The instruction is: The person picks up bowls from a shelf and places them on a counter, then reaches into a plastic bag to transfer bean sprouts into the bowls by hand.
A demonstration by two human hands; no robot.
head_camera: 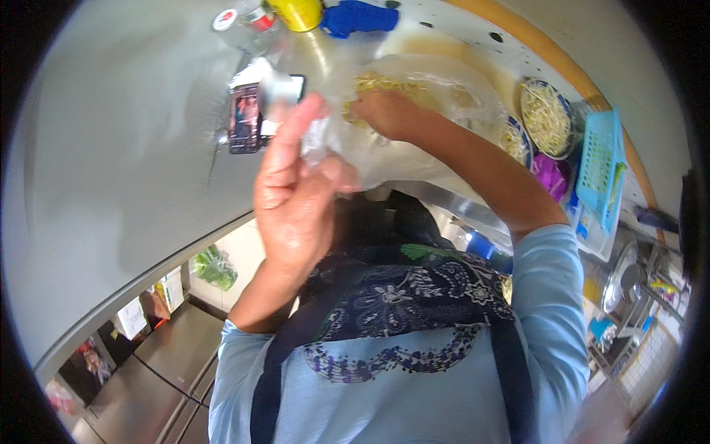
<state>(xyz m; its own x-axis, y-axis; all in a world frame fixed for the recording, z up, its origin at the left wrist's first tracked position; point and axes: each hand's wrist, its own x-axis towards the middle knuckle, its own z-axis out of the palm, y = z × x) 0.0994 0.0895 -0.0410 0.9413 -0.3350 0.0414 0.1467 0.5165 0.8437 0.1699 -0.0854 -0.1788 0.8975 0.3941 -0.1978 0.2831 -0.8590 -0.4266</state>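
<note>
My left hand (297, 194) is raised at centre left, index finger extended, with its thumb and other fingers at the near-left edge of a large clear plastic bag (388, 161). Thin film shows between its fingers. Bean sprouts (388, 83) lie at the far-left part of the bag. Over them is my right hand (385, 114), bent down with curled fingers; its fingertips are partly hidden among the sprouts, so its grip is unclear. To the right stand a blue-rimmed plate of bean sprouts (546, 117) and a second such plate (515, 143), partly behind my right forearm.
Phones (244, 119) lie left of the bag. Beyond are glass jars (236, 28), a yellow container (298, 12) and a blue cloth (359, 18). At right are a purple item (550, 176) and a light-blue plastic basket (598, 161). Bagged green vegetables (213, 267) lie below the counter edge.
</note>
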